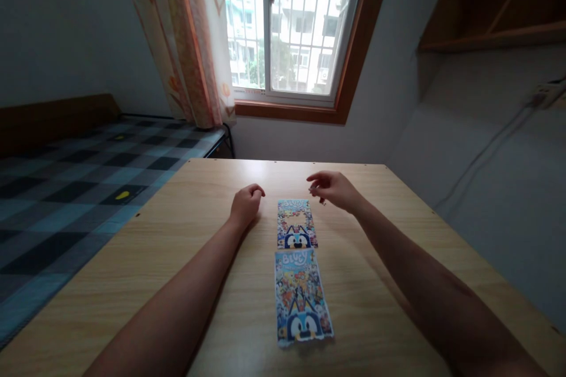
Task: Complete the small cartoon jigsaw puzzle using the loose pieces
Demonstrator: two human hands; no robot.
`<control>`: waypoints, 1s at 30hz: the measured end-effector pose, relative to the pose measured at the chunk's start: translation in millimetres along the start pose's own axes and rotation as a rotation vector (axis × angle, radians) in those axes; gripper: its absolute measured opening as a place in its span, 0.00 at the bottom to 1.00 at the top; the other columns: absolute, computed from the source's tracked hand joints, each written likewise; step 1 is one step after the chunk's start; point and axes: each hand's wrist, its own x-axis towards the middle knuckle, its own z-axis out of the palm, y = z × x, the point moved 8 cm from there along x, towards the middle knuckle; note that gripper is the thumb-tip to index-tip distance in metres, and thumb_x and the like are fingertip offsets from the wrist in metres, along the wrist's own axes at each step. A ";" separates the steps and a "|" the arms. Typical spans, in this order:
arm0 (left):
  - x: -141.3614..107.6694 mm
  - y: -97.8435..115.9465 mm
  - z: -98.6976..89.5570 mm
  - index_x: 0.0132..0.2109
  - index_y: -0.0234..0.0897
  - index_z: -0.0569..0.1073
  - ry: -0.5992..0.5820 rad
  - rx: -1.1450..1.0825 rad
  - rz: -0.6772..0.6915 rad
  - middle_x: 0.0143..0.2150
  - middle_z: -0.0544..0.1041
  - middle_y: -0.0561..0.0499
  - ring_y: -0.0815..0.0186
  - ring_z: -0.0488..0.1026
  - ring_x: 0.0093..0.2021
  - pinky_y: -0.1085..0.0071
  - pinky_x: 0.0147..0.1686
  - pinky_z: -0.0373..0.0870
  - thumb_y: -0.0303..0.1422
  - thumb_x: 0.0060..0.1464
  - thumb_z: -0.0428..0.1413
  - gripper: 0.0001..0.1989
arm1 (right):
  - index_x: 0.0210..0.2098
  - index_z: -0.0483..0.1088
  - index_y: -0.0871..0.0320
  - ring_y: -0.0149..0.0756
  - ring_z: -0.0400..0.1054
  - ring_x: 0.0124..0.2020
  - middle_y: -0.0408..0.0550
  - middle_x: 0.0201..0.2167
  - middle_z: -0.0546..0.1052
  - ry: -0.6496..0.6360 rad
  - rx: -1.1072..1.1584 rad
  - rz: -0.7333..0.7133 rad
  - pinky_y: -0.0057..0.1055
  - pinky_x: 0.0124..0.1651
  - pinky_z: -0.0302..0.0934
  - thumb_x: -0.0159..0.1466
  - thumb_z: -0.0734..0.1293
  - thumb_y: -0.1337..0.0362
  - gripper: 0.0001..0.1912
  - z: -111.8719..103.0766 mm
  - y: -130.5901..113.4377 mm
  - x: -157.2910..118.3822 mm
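Note:
A partly assembled jigsaw puzzle (pixel 285 235) lies flat on the wooden table, with a bare gap in its middle. Just below it is a printed Bluey picture sheet (pixel 305 294) with the same design and a ragged lower edge. My left hand (pixel 246 203) rests to the left of the puzzle, fingers curled in, with nothing visible in them. Above the puzzle's upper right corner, my right hand (pixel 335 189) pinches a small puzzle piece (pixel 312 189) between thumb and fingers. A few loose pieces (pixel 323 202) show beneath it, partly covered by the hand.
The light wooden table (pixel 177 247) reaches toward the wall under a barred window (pixel 296 23). A bed with a checked cover (pixel 88 177) stands along the left, beside a flowered curtain (pixel 190 35). A wall shelf (pixel 495 41) and a cable (pixel 486 147) are at right.

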 end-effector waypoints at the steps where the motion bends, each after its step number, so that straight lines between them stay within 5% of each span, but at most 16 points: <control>1: 0.2 -0.4 0.2 0.28 0.38 0.76 -0.001 -0.002 0.000 0.23 0.73 0.52 0.63 0.68 0.27 0.68 0.30 0.59 0.33 0.48 0.46 0.14 | 0.44 0.77 0.58 0.32 0.72 0.27 0.45 0.31 0.79 -0.036 -0.028 0.008 0.27 0.23 0.68 0.55 0.73 0.62 0.17 8.3 3.5 -12.4; 9: 3.9 -8.1 1.8 0.30 0.38 0.76 0.000 -0.007 -0.029 0.23 0.72 0.52 0.62 0.69 0.28 0.69 0.29 0.59 0.34 0.48 0.46 0.14 | 0.38 0.81 0.57 0.37 0.75 0.34 0.50 0.34 0.83 0.050 -0.403 -0.067 0.34 0.39 0.69 0.63 0.67 0.63 0.09 -1.6 21.4 -86.1; 18: 5.1 -9.0 -0.7 0.29 0.39 0.75 0.017 0.037 -0.053 0.23 0.72 0.52 0.62 0.69 0.27 0.69 0.28 0.59 0.35 0.48 0.46 0.13 | 0.39 0.80 0.56 0.37 0.73 0.33 0.47 0.33 0.82 0.119 -0.576 -0.119 0.33 0.38 0.65 0.63 0.66 0.69 0.10 -27.6 38.7 -84.4; 30: 4.2 -2.0 -2.0 0.29 0.40 0.75 0.003 0.133 -0.069 0.28 0.77 0.50 0.60 0.72 0.31 0.68 0.31 0.60 0.36 0.49 0.46 0.14 | 0.43 0.79 0.56 0.45 0.71 0.48 0.52 0.43 0.81 0.316 -0.783 -0.157 0.42 0.56 0.62 0.64 0.66 0.67 0.11 -46.8 50.7 -77.3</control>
